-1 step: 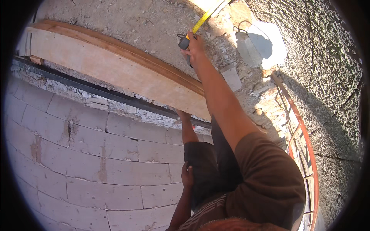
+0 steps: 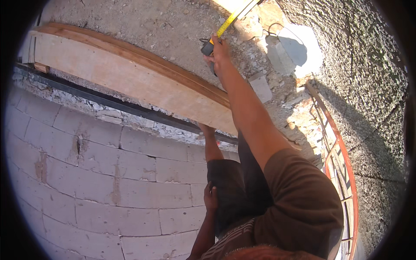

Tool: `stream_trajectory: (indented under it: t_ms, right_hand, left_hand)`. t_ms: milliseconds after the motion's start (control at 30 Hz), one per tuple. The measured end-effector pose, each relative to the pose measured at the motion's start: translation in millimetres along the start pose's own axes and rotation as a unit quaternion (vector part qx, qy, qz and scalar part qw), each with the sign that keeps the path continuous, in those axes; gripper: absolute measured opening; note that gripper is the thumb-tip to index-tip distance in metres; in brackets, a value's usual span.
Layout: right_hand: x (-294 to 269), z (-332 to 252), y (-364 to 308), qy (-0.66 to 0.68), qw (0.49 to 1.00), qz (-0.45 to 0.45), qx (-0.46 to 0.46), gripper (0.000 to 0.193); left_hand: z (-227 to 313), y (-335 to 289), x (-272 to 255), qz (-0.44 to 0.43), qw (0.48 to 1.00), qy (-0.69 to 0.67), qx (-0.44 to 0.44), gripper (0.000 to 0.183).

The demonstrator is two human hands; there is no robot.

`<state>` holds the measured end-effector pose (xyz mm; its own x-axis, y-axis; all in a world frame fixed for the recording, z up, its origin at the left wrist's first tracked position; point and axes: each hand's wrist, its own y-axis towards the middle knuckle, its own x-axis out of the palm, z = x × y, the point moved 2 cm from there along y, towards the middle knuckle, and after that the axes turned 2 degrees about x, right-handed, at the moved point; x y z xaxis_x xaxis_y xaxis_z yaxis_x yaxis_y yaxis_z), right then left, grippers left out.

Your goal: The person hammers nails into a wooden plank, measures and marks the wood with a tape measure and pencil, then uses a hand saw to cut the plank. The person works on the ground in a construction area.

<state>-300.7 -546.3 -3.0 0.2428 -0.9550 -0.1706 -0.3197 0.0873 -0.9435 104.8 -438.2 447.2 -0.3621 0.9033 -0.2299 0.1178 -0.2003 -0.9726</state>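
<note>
tape measure [image 2: 207,48], far centre, is gripped in the right hand [image 2: 222,54], apparently to steady its yellow blade [image 2: 228,24] running far right, while the left hand [image 2: 211,198] rests near on dark shorts [image 2: 228,184], grip unclear.

The head view looks steeply down from just above the shirt [image 2: 299,199], facing past the board [image 2: 125,78]. The lens (a wide fisheye, so the board's edges bow) takes in blockwork [image 2: 117,182] on the board's near side and, farther off, the tape [image 2: 223,29] beyond the board.
</note>
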Motion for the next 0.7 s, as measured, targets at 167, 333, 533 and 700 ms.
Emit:
stream_trajectory:
  t_ms: [167, 333, 533, 700]
  right_hand:
    - [2, 4, 8, 0.036, 0.999, -0.002, 0.022, 0.057]
    - [-1, 9, 20, -0.016, 1.0, 0.001, 0.011, 0.055]
    - [-23, -7, -3, -0.089, 0.988, -0.03, -0.122, 0.06]
    - [-100, -27, -35, -0.242, 0.952, -0.106, -0.154, 0.072]
  left_hand:
    - [-1, 8, 1, 0.003, 1.0, 0.005, -0.009, 0.049]
    - [14, 16, -2, 0.017, 0.999, 0.015, 0.025, 0.047]
    - [106, 119, -15, 0.084, 0.983, -0.093, 0.137, 0.045]
    - [273, 297, -9, 0.027, 0.927, -0.2, 0.316, 0.043]
